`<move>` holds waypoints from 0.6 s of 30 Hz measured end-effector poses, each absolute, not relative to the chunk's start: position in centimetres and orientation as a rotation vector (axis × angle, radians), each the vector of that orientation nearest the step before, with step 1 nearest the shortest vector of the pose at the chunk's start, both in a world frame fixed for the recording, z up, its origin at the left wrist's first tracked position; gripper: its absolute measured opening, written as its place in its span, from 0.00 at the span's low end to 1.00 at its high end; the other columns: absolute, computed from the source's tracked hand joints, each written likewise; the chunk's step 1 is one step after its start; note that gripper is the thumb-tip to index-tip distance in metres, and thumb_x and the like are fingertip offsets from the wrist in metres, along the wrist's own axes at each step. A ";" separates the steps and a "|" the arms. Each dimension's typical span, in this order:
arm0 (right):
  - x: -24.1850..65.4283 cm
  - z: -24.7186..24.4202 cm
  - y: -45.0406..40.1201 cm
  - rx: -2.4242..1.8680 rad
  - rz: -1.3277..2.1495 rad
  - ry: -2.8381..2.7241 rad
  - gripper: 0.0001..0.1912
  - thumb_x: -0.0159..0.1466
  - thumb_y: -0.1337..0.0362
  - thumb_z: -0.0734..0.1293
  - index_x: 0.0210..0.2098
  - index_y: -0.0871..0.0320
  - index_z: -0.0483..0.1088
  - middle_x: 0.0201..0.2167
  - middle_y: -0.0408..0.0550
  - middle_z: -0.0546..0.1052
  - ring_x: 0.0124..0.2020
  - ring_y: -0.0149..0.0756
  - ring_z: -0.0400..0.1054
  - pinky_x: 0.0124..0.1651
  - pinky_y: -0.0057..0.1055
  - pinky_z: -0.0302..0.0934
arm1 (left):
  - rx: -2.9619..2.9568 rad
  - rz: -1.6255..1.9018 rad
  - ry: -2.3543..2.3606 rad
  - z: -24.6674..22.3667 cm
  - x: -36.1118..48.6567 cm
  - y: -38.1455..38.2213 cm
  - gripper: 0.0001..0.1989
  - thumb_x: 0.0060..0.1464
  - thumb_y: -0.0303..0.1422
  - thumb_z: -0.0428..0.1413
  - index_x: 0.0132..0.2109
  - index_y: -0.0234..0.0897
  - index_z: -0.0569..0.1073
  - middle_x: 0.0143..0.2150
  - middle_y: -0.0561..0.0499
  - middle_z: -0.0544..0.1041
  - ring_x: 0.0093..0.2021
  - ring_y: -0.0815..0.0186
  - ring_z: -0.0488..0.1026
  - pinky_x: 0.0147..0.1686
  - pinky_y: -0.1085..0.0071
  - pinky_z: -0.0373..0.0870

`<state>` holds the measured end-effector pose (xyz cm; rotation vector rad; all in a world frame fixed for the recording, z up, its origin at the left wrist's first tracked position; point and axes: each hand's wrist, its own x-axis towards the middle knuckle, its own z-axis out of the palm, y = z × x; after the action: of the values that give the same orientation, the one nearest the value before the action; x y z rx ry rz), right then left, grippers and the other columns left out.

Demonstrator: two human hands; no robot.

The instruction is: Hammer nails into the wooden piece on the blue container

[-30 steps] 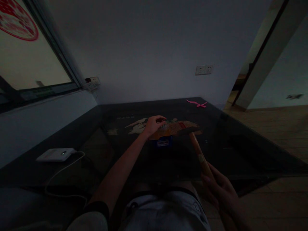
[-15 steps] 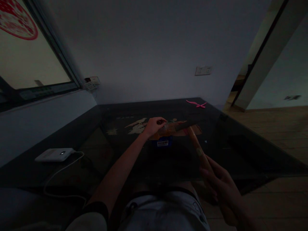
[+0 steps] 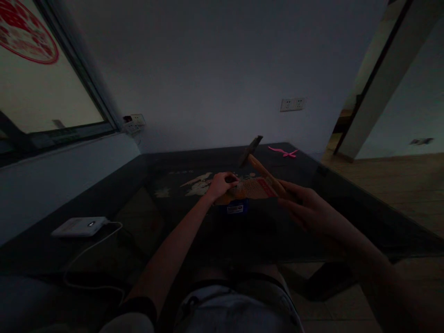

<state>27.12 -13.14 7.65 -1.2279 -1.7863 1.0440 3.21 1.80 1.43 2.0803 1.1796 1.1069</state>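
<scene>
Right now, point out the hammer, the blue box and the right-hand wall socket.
Hammer [image 3: 262, 170], head view: wooden handle.
Blue box [image 3: 235, 209], head view: labelled front.
Right-hand wall socket [image 3: 293, 104], head view: faceplate.

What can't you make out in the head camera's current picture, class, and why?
All in the head view:
Left hand: anything between its fingertips is too small and dark.
Hammer: its handle's end is hidden by the right hand.
Blue box: its top is hidden by the brown sheet.
Red window decoration: cut off by the left edge.
</scene>
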 end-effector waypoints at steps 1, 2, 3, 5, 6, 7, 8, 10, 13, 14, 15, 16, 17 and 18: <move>27.1 8.4 -12.7 -1.221 1.022 -1.858 0.30 0.59 0.58 0.63 0.60 0.57 0.58 0.18 0.35 0.63 0.12 0.24 0.53 0.12 0.20 0.51 | 2.064 1.102 1.188 1.4 3.2 1.8 0.04 0.45 0.27 0.60 0.32 0.32 0.75 0.33 0.47 0.79 0.33 0.66 0.75 0.37 0.71 0.70; 27.1 9.1 -12.4 -1.220 1.005 -1.928 0.28 0.60 0.58 0.63 0.59 0.58 0.59 0.18 0.35 0.63 0.12 0.24 0.54 0.12 0.20 0.51 | 2.048 1.098 1.191 1.3 3.3 1.9 0.04 0.45 0.27 0.60 0.32 0.32 0.75 0.32 0.48 0.79 0.33 0.66 0.75 0.37 0.71 0.70; 27.0 9.6 -12.1 -1.227 0.974 -1.981 0.27 0.60 0.58 0.62 0.57 0.58 0.61 0.18 0.36 0.63 0.12 0.24 0.55 0.12 0.20 0.51 | 2.033 1.096 1.191 1.3 3.3 2.0 0.04 0.45 0.28 0.60 0.32 0.32 0.75 0.32 0.48 0.79 0.33 0.66 0.75 0.37 0.71 0.70; 26.8 10.4 -11.7 -1.266 0.930 -2.064 0.25 0.60 0.59 0.62 0.56 0.59 0.62 0.18 0.36 0.63 0.12 0.24 0.56 0.12 0.20 0.52 | 2.014 1.084 1.189 1.2 3.3 2.0 0.04 0.46 0.28 0.59 0.32 0.32 0.75 0.32 0.48 0.79 0.33 0.66 0.75 0.37 0.71 0.70; 26.6 10.6 -11.5 -1.295 0.918 -2.094 0.25 0.59 0.60 0.62 0.56 0.59 0.62 0.18 0.36 0.62 0.12 0.24 0.56 0.12 0.20 0.52 | 2.013 1.080 1.197 1.2 3.2 2.0 0.04 0.46 0.28 0.59 0.32 0.32 0.75 0.32 0.48 0.79 0.33 0.66 0.75 0.37 0.71 0.70; 26.4 10.8 -11.4 -1.322 0.918 -2.124 0.26 0.59 0.61 0.62 0.56 0.60 0.62 0.18 0.35 0.62 0.12 0.24 0.56 0.12 0.20 0.52 | 2.018 1.076 1.212 1.3 3.2 2.0 0.04 0.46 0.28 0.59 0.32 0.32 0.75 0.33 0.48 0.79 0.33 0.65 0.75 0.37 0.71 0.70; 26.2 10.8 -11.3 -1.344 0.923 -2.152 0.26 0.59 0.62 0.61 0.56 0.61 0.61 0.17 0.35 0.61 0.12 0.24 0.56 0.12 0.20 0.52 | 2.028 1.071 1.228 1.3 3.2 2.0 0.05 0.46 0.29 0.59 0.33 0.32 0.75 0.34 0.47 0.79 0.34 0.65 0.75 0.37 0.71 0.69; 26.1 10.9 -11.2 -1.373 0.924 -2.198 0.24 0.60 0.63 0.60 0.56 0.61 0.61 0.18 0.35 0.60 0.12 0.24 0.56 0.12 0.19 0.53 | 2.049 1.061 1.250 1.3 3.1 2.0 0.07 0.46 0.29 0.60 0.35 0.32 0.76 0.35 0.47 0.79 0.35 0.64 0.75 0.37 0.70 0.69; 26.3 11.0 -11.2 -1.385 0.897 -2.231 0.22 0.61 0.63 0.59 0.55 0.59 0.61 0.17 0.35 0.59 0.12 0.23 0.56 0.12 0.18 0.52 | 2.046 1.044 1.253 1.5 3.1 1.8 0.07 0.46 0.29 0.59 0.35 0.32 0.76 0.35 0.46 0.79 0.35 0.64 0.75 0.36 0.71 0.69; 26.5 11.1 -11.3 -1.380 0.878 -2.232 0.21 0.62 0.63 0.59 0.55 0.59 0.62 0.17 0.35 0.60 0.12 0.23 0.56 0.12 0.18 0.52 | 2.043 1.041 1.252 1.5 3.2 1.7 0.06 0.46 0.29 0.59 0.34 0.32 0.75 0.35 0.47 0.79 0.35 0.64 0.75 0.36 0.71 0.69; 26.6 11.3 -11.3 -1.374 0.860 -2.231 0.21 0.62 0.62 0.59 0.54 0.58 0.62 0.17 0.35 0.60 0.12 0.23 0.56 0.11 0.18 0.52 | 2.041 1.040 1.249 1.6 3.2 1.6 0.05 0.47 0.29 0.59 0.33 0.32 0.75 0.35 0.47 0.79 0.34 0.65 0.75 0.36 0.72 0.69; 26.7 11.4 -11.3 -1.367 0.842 -2.229 0.21 0.62 0.62 0.59 0.54 0.58 0.62 0.18 0.35 0.60 0.12 0.23 0.56 0.11 0.18 0.52 | 2.042 1.039 1.245 1.6 3.3 1.6 0.04 0.47 0.28 0.59 0.33 0.32 0.75 0.35 0.47 0.79 0.34 0.65 0.75 0.37 0.72 0.69; 26.7 11.5 -11.4 -1.361 0.830 -2.227 0.21 0.62 0.61 0.59 0.54 0.58 0.62 0.18 0.36 0.61 0.12 0.23 0.56 0.11 0.18 0.52 | 2.046 1.038 1.241 1.6 3.3 1.6 0.04 0.47 0.28 0.59 0.32 0.32 0.75 0.35 0.47 0.79 0.35 0.66 0.75 0.37 0.73 0.68; 26.7 11.5 -11.4 -1.359 0.830 -2.227 0.21 0.62 0.61 0.59 0.54 0.59 0.63 0.18 0.36 0.61 0.12 0.23 0.56 0.11 0.18 0.52 | 2.049 1.036 1.243 1.6 3.3 1.6 0.03 0.47 0.28 0.59 0.32 0.32 0.75 0.35 0.48 0.80 0.35 0.66 0.75 0.37 0.73 0.68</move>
<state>26.74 -11.39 11.47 -1.3589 -2.2267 0.8295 3.28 1.62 1.64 2.0492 1.2432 1.0359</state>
